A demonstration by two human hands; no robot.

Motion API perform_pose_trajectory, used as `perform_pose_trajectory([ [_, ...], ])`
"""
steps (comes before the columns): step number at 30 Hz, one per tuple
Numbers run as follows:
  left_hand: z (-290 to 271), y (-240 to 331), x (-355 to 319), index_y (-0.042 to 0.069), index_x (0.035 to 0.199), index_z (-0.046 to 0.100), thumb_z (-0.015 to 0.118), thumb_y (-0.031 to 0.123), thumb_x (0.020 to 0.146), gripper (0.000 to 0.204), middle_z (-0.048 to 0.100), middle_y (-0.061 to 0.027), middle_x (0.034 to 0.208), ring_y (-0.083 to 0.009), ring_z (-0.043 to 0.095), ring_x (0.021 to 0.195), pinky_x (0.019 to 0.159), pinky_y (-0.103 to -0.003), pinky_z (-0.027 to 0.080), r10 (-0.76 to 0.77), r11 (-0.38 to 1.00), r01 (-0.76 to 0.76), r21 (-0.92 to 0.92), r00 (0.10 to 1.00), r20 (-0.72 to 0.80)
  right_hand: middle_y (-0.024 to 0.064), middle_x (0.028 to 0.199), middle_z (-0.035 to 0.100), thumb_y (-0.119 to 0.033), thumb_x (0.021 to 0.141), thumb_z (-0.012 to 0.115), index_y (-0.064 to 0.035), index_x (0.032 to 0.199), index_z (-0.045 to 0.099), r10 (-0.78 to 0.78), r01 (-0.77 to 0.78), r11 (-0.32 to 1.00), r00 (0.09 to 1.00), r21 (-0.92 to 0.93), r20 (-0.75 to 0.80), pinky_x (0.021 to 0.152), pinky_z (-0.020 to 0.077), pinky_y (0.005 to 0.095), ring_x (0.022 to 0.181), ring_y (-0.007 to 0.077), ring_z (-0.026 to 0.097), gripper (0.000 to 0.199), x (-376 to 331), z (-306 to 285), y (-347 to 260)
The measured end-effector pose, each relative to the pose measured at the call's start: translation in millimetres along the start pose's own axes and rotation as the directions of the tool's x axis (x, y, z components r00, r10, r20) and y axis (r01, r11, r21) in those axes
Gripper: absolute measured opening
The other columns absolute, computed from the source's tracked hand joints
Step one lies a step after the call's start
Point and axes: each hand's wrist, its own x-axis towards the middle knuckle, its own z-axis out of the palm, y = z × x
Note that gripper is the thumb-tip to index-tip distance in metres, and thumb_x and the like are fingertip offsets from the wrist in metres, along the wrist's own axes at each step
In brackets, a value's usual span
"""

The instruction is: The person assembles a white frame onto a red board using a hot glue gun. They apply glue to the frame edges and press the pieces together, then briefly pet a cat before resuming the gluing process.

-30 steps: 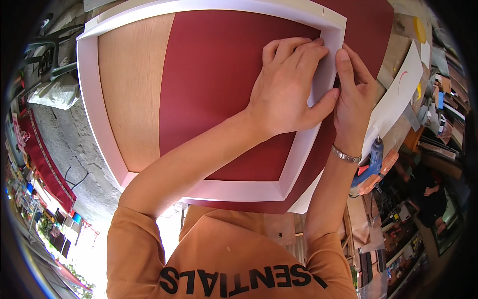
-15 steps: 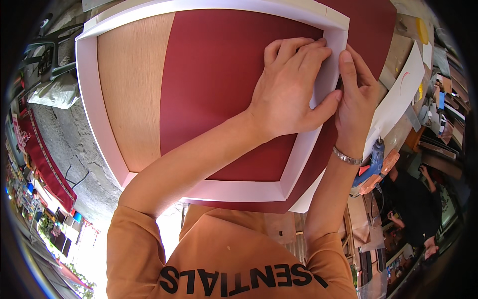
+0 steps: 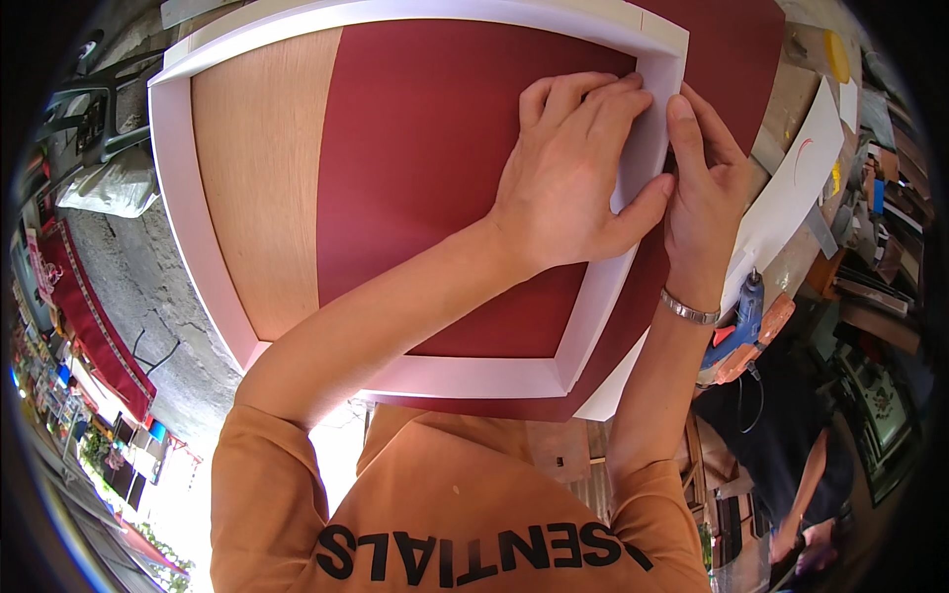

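Observation:
A large white frame (image 3: 198, 237) lies over a dark red sheet (image 3: 425, 198), with a light wooden board (image 3: 262, 188) showing in its left part. My left hand (image 3: 573, 173) reaches across and lies flat on the frame's right rail near the far right corner, its thumb hooked around the rail's outer edge. Just outside that rail, my right hand (image 3: 704, 193), with a metal bracelet on its wrist, presses its straight fingers against the rail's outer side. Thumb and fingers of the two hands meet there.
A blue glue gun (image 3: 741, 316) lies right of the frame beside an orange object (image 3: 763, 331), and a white sheet (image 3: 791, 188) leans behind it. A yellow disc (image 3: 837, 54) sits at the far right. A person in dark clothes (image 3: 791, 435) is at the lower right. Cracked concrete floor (image 3: 138, 277) lies left.
Both hands stay on the frame's right rail with hardly any shift. The person at the lower right has moved a little.

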Motion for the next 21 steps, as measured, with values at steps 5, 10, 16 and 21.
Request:
perform_pose_trajectory([
  [5,-2.0,-0.4,0.1,-0.001,0.126,0.06,0.078,0.024,0.073,0.061,0.065,-0.0186,0.121,-0.0355,0.055,0.117,0.101,-0.045,0.035,0.002,1.0,-0.003,0.015,1.0,0.009,0.0049,0.106,0.072,-0.018,0.098,0.07,0.0044,0.122,0.069,0.006,-0.006,0.998,1.0,-0.067,0.0,0.087,0.0478,0.0242,0.097,0.0089,0.061,0.033,0.8,0.0,0.2],
  [10,0.2,-1.7,0.0,-0.001,0.126,0.059,0.077,0.026,0.074,0.061,0.064,-0.0188,0.121,-0.0365,0.055,0.117,0.101,-0.045,0.035,0.009,1.0,-0.009,0.0,1.0,0.0,0.0047,0.106,0.071,-0.019,0.098,0.07,0.0042,0.121,0.07,-0.01,0.01,1.0,1.0,-0.027,0.004,0.087,0.0478,0.0246,0.097,0.0095,0.061,0.033,1.5,-1.1,2.0],
  [16,0.1,-1.9,-0.2,-0.001,0.126,0.059,0.077,0.026,0.074,0.061,0.064,-0.019,0.122,-0.0366,0.055,0.118,0.101,-0.045,0.035,0.01,1.0,-0.01,0.011,1.0,0.004,0.0052,0.108,0.071,-0.018,0.098,0.069,0.0039,0.122,0.069,-0.003,0.003,1.0,1.0,-0.025,0.006,0.089,0.0477,0.0247,0.098,0.0097,0.061,0.032,1.4,-0.6,2.0],
  [21,-0.7,-1.8,0.8,-0.001,0.126,0.059,0.077,0.025,0.074,0.061,0.064,-0.0187,0.123,-0.0362,0.055,0.118,0.101,-0.045,0.034,0.0,1.0,-0.001,0.006,1.0,0.019,0.0048,0.109,0.071,-0.018,0.098,0.069,0.0035,0.122,0.069,0.017,-0.017,1.0,1.0,-0.023,-0.015,0.089,0.0475,0.0247,0.1,0.0095,0.061,0.032,-1.3,3.0,-1.0],
])
